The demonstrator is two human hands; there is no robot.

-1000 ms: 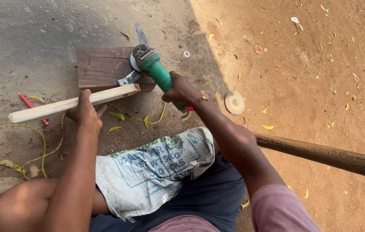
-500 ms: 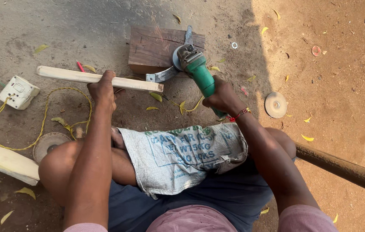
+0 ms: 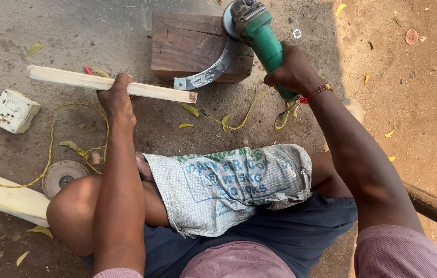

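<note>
Your right hand [image 3: 293, 69] grips the green angle grinder [image 3: 257, 31], disc at the curved sickle blade [image 3: 213, 69] on the wooden block [image 3: 187, 44]. Your left hand [image 3: 115, 98] presses the pale wooden handle [image 3: 74, 80]; blade apparently joins its end.

Wood, metal, plastic, woven cloth

Pale smooth wooden handle [image 3: 110, 84]; dull grey metal blade [image 3: 211, 74]; glossy green plastic grinder [image 3: 260, 38]; rough dark block [image 3: 187, 44]; coarse woven sack [image 3: 229, 180].

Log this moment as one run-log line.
left hand: grips pale wooden handle | right hand: holds green angle grinder | curved grey metal blade: rests on brown wooden block
</note>
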